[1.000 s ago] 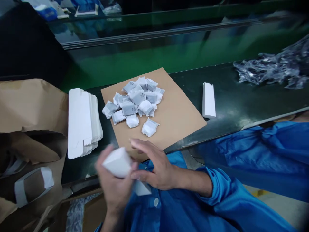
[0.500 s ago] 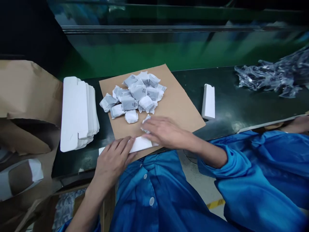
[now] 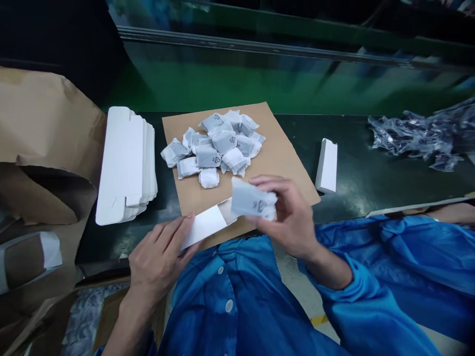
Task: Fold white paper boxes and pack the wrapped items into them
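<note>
Dark workbench (image 3: pixel 356 185) before a green panel (image 3: pixel 237 79)
Pale floor (image 3: pixel 291 277) shows below, marked with a yellow stripe (image 3: pixel 319 320).

held white box (image 3: pixel 206 225) partly hidden; plastic heap (image 3: pixel 419 137) cut off.

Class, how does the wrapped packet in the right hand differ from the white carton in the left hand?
The wrapped packet is greyish, crinkled and bears a printed mark; the white carton is smooth, with no mark visible. The right hand holds the wrapped packet, the left hand the white carton. Both are pale and hand-held.
</note>
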Action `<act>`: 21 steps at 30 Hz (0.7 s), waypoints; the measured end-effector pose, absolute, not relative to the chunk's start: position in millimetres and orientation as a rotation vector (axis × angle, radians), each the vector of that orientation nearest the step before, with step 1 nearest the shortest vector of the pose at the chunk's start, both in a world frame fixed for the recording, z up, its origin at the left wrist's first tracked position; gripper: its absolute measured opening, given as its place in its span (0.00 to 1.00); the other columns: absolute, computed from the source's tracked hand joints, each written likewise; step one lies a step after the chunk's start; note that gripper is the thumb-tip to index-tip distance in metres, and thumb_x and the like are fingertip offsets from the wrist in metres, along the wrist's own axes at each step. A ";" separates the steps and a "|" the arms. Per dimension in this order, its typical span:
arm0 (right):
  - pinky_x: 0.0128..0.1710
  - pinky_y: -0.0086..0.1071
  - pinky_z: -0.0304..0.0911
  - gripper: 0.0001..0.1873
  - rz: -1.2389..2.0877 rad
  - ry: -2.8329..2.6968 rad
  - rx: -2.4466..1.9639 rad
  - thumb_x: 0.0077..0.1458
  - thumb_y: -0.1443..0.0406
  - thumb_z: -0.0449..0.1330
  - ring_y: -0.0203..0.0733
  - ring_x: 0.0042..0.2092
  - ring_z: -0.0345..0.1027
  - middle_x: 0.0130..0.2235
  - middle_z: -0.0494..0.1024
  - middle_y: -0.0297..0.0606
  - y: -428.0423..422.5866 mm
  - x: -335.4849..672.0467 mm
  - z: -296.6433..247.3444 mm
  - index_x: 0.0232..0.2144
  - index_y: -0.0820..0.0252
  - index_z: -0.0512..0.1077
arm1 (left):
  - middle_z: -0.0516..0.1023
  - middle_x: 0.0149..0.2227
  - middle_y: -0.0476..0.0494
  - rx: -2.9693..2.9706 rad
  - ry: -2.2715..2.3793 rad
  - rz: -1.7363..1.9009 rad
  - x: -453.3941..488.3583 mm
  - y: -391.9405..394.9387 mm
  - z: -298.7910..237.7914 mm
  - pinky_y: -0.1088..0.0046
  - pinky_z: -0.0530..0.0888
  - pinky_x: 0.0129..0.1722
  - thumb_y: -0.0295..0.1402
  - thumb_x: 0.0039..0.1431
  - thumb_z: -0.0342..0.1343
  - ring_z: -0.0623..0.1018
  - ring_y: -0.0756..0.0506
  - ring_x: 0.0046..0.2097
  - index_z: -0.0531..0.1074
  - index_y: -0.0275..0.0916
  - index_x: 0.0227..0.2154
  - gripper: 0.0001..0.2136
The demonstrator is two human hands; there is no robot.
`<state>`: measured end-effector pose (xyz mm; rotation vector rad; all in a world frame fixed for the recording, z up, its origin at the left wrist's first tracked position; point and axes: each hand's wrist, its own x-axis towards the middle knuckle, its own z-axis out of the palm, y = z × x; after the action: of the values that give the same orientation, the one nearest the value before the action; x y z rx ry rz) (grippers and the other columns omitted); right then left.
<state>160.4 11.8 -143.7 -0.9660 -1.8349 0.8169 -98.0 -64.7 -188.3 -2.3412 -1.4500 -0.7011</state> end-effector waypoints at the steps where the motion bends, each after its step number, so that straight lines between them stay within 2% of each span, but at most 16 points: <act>1: 0.48 0.40 0.69 0.22 0.793 -1.823 -0.968 0.52 0.66 0.67 0.47 0.53 0.67 0.49 0.72 0.43 3.6 158.9 -149.7 0.48 0.55 0.66 | 0.81 0.41 0.38 -2.316 -1.454 -0.719 -96.0 -64.4 -187.6 0.69 0.71 0.39 0.35 0.52 0.66 0.79 0.42 0.38 0.68 0.33 0.56 0.29; 4: 0.48 0.42 0.69 0.21 0.705 -1.911 -0.982 0.51 0.69 0.67 0.46 0.51 0.69 0.46 0.75 0.42 -6.1 157.9 -164.0 0.48 0.56 0.69 | 0.81 0.41 0.37 -2.254 -1.460 -0.717 -90.7 -64.3 -186.3 0.69 0.69 0.36 0.35 0.53 0.65 0.79 0.41 0.37 0.65 0.35 0.59 0.31; 10: 0.44 0.35 0.69 0.24 0.929 -2.105 -0.948 0.49 0.66 0.70 0.42 0.48 0.72 0.46 0.78 0.43 19.1 177.4 -145.8 0.48 0.60 0.72 | 0.81 0.41 0.36 -2.346 -1.373 -0.772 -93.3 -64.6 -186.2 0.68 0.71 0.38 0.32 0.51 0.66 0.79 0.41 0.39 0.66 0.33 0.58 0.31; 16: 0.49 0.38 0.66 0.22 0.931 -2.523 -0.631 0.53 0.64 0.68 0.43 0.49 0.71 0.48 0.79 0.40 41.2 192.4 -115.8 0.50 0.56 0.73 | 0.80 0.43 0.39 -2.520 -1.407 -0.839 -95.7 -64.6 -190.7 0.68 0.72 0.43 0.33 0.53 0.64 0.78 0.43 0.40 0.67 0.37 0.56 0.27; 21: 0.48 0.36 0.67 0.22 1.109 -2.504 -0.588 0.53 0.62 0.67 0.43 0.49 0.73 0.48 0.79 0.40 46.1 201.8 -112.4 0.51 0.55 0.73 | 0.80 0.43 0.42 -2.514 -1.568 -0.917 -91.5 -66.5 -197.4 0.69 0.74 0.43 0.36 0.54 0.64 0.79 0.44 0.41 0.67 0.40 0.56 0.26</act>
<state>201.8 46.1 -112.4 -0.5883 -2.5036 1.1086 -91.5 -66.5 -197.4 -2.5141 -1.5681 -0.9174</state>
